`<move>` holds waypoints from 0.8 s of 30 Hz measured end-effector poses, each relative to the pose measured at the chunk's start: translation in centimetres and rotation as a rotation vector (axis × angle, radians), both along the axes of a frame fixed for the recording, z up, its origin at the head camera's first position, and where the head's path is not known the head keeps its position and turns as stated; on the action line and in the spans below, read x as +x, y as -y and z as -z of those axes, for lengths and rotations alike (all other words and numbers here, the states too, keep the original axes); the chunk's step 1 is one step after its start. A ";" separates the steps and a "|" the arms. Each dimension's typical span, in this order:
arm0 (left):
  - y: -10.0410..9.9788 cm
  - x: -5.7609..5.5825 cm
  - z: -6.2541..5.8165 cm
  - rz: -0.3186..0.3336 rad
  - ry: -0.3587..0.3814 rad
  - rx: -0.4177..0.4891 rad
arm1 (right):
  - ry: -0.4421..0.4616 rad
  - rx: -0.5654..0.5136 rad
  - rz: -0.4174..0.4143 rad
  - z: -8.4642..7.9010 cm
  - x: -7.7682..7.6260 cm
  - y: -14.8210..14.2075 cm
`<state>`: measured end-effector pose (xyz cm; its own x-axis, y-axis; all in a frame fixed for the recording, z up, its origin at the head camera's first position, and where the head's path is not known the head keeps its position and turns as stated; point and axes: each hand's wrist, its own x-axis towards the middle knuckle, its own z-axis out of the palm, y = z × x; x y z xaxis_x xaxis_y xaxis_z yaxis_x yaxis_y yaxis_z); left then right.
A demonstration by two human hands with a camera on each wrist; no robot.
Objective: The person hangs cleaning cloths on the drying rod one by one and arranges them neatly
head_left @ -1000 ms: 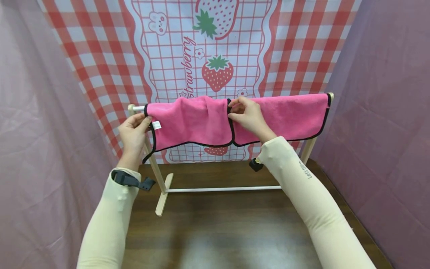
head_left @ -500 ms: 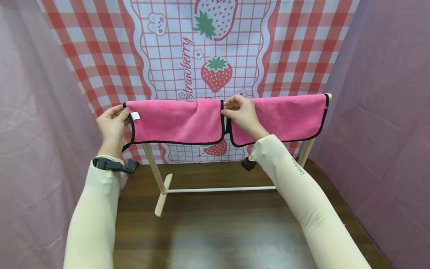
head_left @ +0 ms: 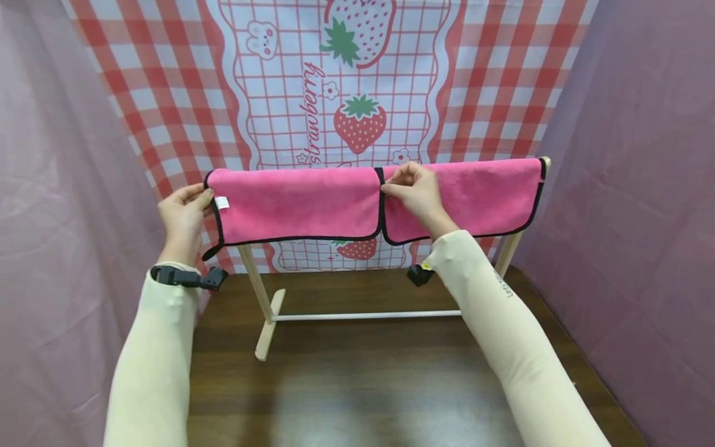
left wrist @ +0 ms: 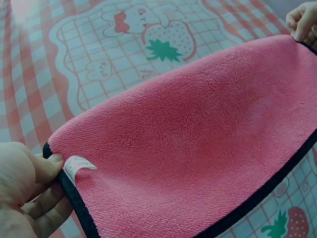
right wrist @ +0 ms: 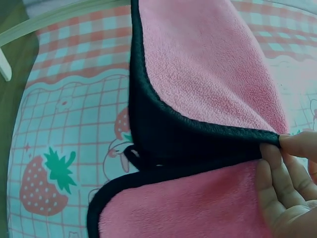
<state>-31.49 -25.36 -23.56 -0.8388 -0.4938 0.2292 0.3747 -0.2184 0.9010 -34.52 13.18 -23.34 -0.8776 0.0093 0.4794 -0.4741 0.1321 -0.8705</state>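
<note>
A pink towel (head_left: 296, 205) with black edging lies folded over the top of a drying rack, its near side hanging down. My left hand (head_left: 183, 214) pinches its left edge beside a small white tag (head_left: 222, 203). In the left wrist view the thumb (left wrist: 52, 166) presses on the black border. My right hand (head_left: 416, 192) pinches the towel's right edge near the fold. Close against that edge hangs a second pink towel (head_left: 480, 198), also black-edged. The right wrist view shows dark backing (right wrist: 168, 141) between the two towels. The rack's top bar is hidden under them.
The rack has wooden legs (head_left: 255, 282) and a white lower bar (head_left: 363, 315), standing on a dark wooden table (head_left: 346, 379). Behind it hangs a strawberry-print checked cloth (head_left: 290, 81). Pinkish-purple drapes (head_left: 631, 186) close off both sides.
Both hands have drawn the left towel leftward and flattened its wrinkles. A gap between the towels showed half a second ago; the right hand has since shifted right and the edges now meet.
</note>
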 end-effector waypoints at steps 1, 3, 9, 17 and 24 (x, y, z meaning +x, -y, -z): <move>0.0 0.0 0.2 -0.004 0.007 -0.013 | 0.006 0.010 0.003 0.2 0.1 0.0; 0.1 0.0 0.4 -0.013 0.022 -0.039 | 0.021 0.025 0.013 0.5 0.2 0.0; 0.2 0.0 1.1 -0.027 0.051 -0.080 | 0.028 0.035 0.020 1.5 0.1 -0.1; 0.1 -0.6 2.3 -0.079 0.084 -0.189 | -0.020 0.136 0.072 2.4 0.2 0.5; -0.5 -1.0 3.2 -0.098 0.055 -0.215 | -0.025 0.209 0.092 3.3 0.2 1.0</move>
<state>-32.48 -24.84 -26.77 -0.8033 -0.5187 0.2928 0.3335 0.0157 0.9426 -34.32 12.20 -26.65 -0.8655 -0.0126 0.5007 -0.4725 0.3519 -0.8080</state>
